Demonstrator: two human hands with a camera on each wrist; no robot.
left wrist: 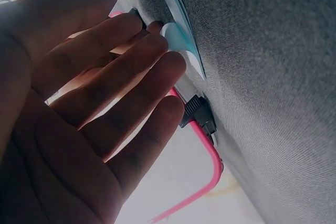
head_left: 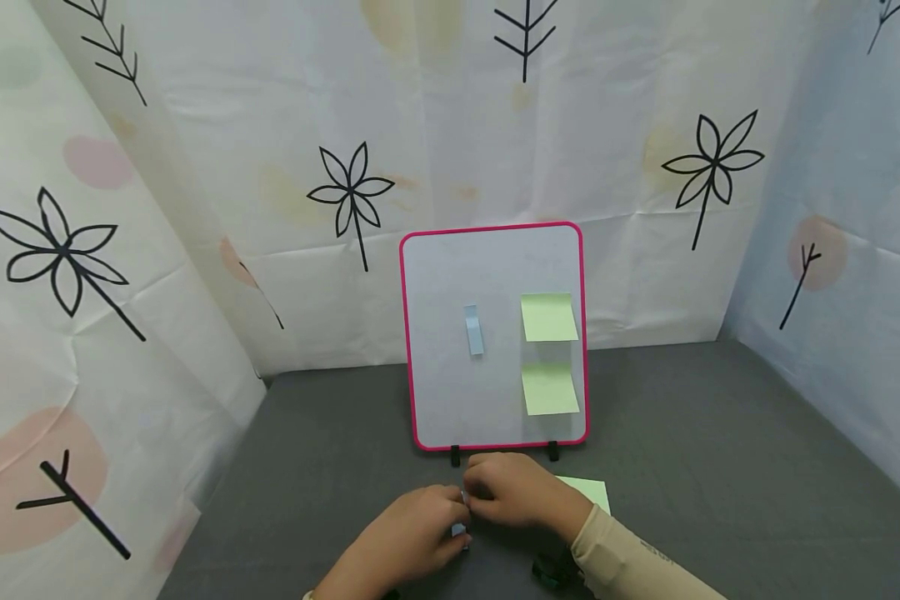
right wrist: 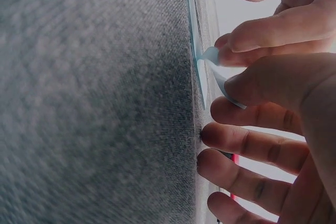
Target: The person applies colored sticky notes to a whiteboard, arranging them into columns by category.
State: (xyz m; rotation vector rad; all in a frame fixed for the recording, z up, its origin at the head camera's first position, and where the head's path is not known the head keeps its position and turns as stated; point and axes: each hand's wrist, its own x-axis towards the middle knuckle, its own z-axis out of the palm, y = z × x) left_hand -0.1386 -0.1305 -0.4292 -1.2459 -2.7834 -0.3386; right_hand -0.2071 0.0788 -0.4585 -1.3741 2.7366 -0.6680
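Note:
A thin pad of light blue sticky strips (head_left: 459, 529) lies on the grey cloth, partly hidden by the hands. Its top strip (right wrist: 219, 80) curls up from the pad, and my right hand (head_left: 525, 492) pinches it between thumb and index finger. The other right fingers stay extended beside it. My left hand (head_left: 412, 529) is on the pad's other side; in the left wrist view its fingers (left wrist: 142, 82) are nearly straight, tips close to the curled strip (left wrist: 176, 38). Whether they press the pad is unclear. The left thumb stands apart from the strip.
A pink-framed whiteboard (head_left: 495, 250) stands behind the hands on black clips (head_left: 455, 455). It bears one blue strip (head_left: 474, 331) and two green notes (head_left: 549, 317). Another green note (head_left: 591, 490) lies beyond the right wrist, and a dark object (head_left: 549, 572) sits near the sleeve.

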